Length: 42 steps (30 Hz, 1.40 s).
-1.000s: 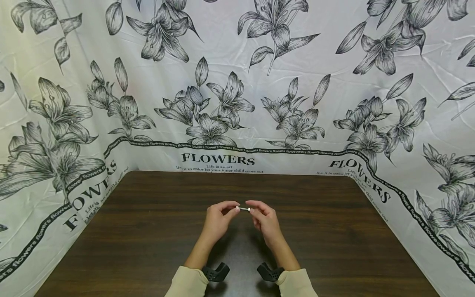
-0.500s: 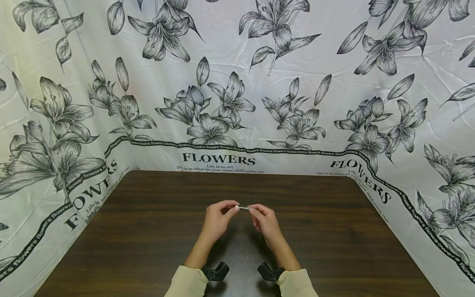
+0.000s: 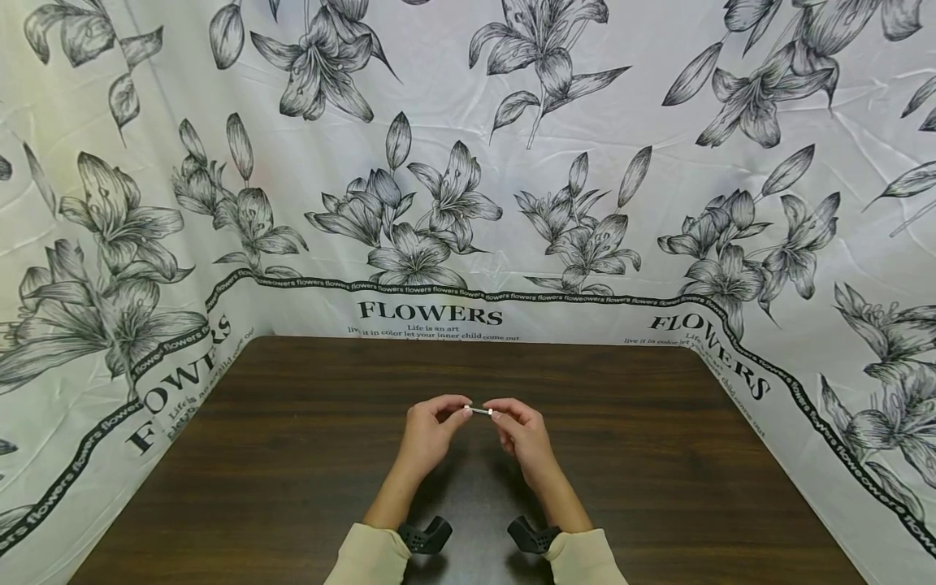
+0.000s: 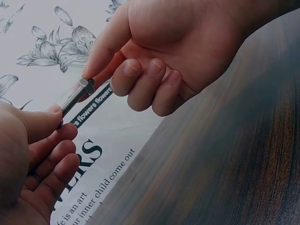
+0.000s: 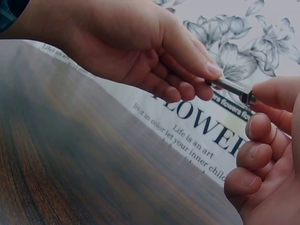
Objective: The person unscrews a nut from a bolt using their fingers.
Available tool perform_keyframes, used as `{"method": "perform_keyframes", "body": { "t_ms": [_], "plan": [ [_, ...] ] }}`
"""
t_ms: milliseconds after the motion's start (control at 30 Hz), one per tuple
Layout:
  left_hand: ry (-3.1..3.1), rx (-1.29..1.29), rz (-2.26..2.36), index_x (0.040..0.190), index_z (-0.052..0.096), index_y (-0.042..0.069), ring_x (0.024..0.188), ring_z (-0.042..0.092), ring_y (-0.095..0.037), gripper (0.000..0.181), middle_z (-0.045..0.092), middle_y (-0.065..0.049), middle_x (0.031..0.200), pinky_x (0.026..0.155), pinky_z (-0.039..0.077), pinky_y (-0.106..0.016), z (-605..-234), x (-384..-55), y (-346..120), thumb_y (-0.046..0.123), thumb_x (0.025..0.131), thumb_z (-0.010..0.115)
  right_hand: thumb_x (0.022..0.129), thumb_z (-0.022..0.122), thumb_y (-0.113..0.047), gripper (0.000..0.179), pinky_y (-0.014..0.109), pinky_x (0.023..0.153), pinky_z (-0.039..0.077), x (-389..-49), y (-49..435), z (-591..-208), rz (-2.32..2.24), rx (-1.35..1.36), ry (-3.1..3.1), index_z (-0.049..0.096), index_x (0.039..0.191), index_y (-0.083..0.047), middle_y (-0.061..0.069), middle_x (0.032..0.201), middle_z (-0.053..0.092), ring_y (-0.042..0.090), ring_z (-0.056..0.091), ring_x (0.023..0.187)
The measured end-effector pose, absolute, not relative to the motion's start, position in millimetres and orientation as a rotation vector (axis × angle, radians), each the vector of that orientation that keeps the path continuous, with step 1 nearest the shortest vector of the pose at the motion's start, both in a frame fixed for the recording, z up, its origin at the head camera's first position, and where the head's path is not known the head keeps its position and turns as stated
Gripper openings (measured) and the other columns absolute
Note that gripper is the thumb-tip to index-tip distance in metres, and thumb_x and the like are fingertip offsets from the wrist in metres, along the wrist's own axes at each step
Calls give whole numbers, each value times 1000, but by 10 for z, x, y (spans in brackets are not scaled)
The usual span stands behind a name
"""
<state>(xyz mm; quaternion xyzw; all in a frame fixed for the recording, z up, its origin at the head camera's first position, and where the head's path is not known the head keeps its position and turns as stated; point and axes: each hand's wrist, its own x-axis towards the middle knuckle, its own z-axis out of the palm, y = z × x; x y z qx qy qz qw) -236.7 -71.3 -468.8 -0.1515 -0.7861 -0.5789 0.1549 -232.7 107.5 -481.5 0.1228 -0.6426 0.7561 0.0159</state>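
Observation:
A threaded metal bolt (image 4: 71,102) is held level between both hands above the table. My left hand (image 3: 427,435) pinches one end of it between thumb and index finger, which hide that end. On the other end sits a hex nut (image 5: 247,97), seen also in the left wrist view as a shiny faceted nut (image 4: 86,85). The right hand (image 3: 528,443) has its thumb and index fingertips at this nut; its other fingers (image 5: 253,154) are curled loosely below. Bare thread shows between the two hands.
Beneath the hands is a dark wood-grain table (image 3: 307,455). A white cloth (image 3: 468,244) with printed flowers and lettering surrounds its back and sides. Black wrist devices (image 3: 426,536) sit at both cuffs of the light sleeves (image 3: 373,556).
The right fingertips closed over the nut end half a second ago, and now the index finger has lifted a little, showing more of that end. The left hand has stayed in place.

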Motion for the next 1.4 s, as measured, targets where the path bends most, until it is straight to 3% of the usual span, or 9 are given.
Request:
{"method": "perform_keyframes", "body": {
  "t_ms": [267, 500, 667, 833, 967, 1167, 1400],
  "plan": [
    [-2256, -441, -1665, 96, 74, 2, 69, 63, -19, 12, 70, 4, 79, 63, 51, -30, -4695, -2369, -719, 8, 86, 74, 96, 58, -3, 20, 22, 44, 30, -2332, 1087, -4814, 2336, 409, -2005, 64, 110, 10, 3, 61, 45, 10, 39, 48],
    [-2255, -430, -1667, 95, 75, 6, 68, 62, -15, 10, 69, 4, 79, 63, 50, -29, -4682, -2358, -721, 10, 86, 74, 99, 53, -2, 23, 23, 43, 31, -2294, 1083, -4710, 2358, 388, -2038, 61, 114, 13, 4, 61, 44, 11, 38, 48],
    [-2247, -422, -1669, 94, 75, 8, 68, 62, -12, 9, 70, 5, 79, 63, 51, -29, -4684, -2364, -719, 8, 86, 74, 98, 56, -6, 21, 20, 45, 31, -2192, 1046, -4544, 2317, 314, -2118, 62, 101, 13, 3, 58, 43, 9, 39, 48],
    [-2237, -421, -1670, 93, 75, 11, 68, 63, -12, 9, 70, 5, 79, 64, 52, -30, -4682, -2362, -718, 7, 85, 75, 97, 56, -5, 14, 20, 45, 31, -2170, 1032, -4513, 2315, 262, -2131, 65, 89, 3, 5, 57, 43, 9, 39, 48],
    [-2239, -422, -1674, 93, 75, 11, 69, 63, -12, 9, 70, 4, 80, 64, 52, -30, -4678, -2359, -719, 7, 85, 75, 97, 57, -5, 12, 20, 44, 31, -2167, 1036, -4516, 2328, 276, -2114, 66, 92, 2, 4, 57, 43, 10, 39, 48],
    [-2245, -415, -1673, 93, 75, 11, 69, 63, -12, 9, 70, 5, 80, 65, 53, -35, -4679, -2361, -718, 7, 86, 74, 97, 57, -3, 20, 20, 44, 30, -2167, 1050, -4529, 2337, 362, -2090, 60, 104, 15, 2, 58, 43, 10, 38, 48],
    [-2256, -413, -1651, 95, 75, 5, 68, 62, -12, 10, 70, 4, 79, 64, 51, -28, -4668, -2361, -718, 7, 85, 74, 94, 57, 3, 18, 22, 45, 31, -2172, 1051, -4536, 2323, 427, -2051, 61, 108, 15, 3, 59, 43, 9, 39, 49]
  ]
}}
